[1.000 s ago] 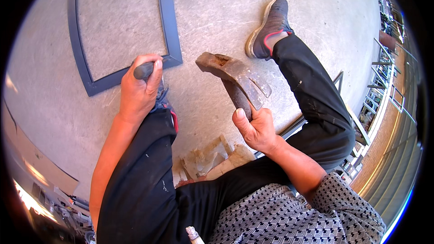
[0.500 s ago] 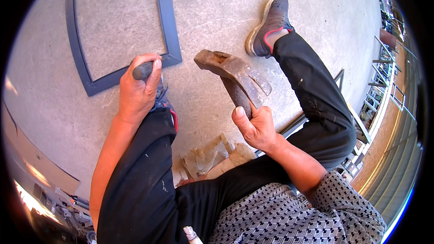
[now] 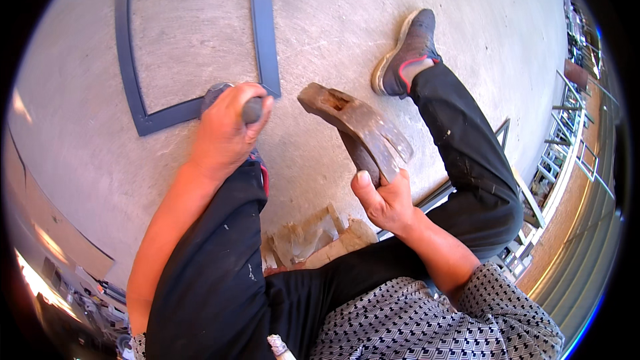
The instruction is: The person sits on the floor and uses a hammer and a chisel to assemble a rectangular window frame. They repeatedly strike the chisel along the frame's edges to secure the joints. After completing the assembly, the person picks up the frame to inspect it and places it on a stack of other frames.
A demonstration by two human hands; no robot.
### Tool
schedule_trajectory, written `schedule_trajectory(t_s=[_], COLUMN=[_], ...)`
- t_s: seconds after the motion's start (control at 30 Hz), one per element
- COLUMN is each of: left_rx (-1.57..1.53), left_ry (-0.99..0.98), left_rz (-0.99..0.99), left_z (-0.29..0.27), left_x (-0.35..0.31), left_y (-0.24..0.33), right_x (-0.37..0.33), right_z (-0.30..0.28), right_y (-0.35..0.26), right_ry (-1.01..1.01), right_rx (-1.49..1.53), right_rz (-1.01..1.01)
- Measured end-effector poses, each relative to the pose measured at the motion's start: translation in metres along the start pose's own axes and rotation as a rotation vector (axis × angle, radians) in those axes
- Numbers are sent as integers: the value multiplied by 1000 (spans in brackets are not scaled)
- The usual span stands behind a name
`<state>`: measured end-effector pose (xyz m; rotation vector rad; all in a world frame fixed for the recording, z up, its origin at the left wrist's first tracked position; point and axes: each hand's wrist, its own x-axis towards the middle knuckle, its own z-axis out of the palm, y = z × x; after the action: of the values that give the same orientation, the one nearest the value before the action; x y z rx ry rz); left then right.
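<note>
My left hand (image 3: 225,130) is closed around a tool with a dark, rounded grip (image 3: 252,111); its lower part is hidden, so its kind is unclear. That hand is above my left shoe, beside the near right corner of a grey metal frame (image 3: 267,47) lying on the floor. In my right hand (image 3: 387,203) is a worn, rusty claw hammer (image 3: 360,120), gripped by its handle close below the head. The hammer hangs in the air between my legs, apart from the frame and the other tool.
My right shoe (image 3: 417,47) rests on the concrete floor (image 3: 333,33). Below me are pale, worn pieces of a low support (image 3: 300,237). Metal frames and bars (image 3: 567,120) stand along the right side. A pale stick with an ashy tip (image 3: 279,347) shows at the lower edge.
My left hand has shifted right and turned, bringing the dark grip to its right side. The whole view has moved slightly. The hammer stays in my right hand, at about the same place.
</note>
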<state>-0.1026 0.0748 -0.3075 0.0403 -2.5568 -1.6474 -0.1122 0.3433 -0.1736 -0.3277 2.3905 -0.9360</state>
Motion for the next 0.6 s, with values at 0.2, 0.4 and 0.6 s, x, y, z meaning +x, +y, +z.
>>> schedule_trajectory(t_s=[0.2,0.4,0.6], left_rx=[29,75,57], left_ry=[-93,-140,-73], left_rz=[148,146,26], left_z=[1,4,-4], left_x=[7,7,7], left_y=[0,1,0], right_x=[-10,-8,-1], right_z=[-20,-1,-2], right_y=[-24,-6,-10], right_ry=[-29,-125,-75], right_rx=[44,-241,-51], right_rz=[-293,-221,-9])
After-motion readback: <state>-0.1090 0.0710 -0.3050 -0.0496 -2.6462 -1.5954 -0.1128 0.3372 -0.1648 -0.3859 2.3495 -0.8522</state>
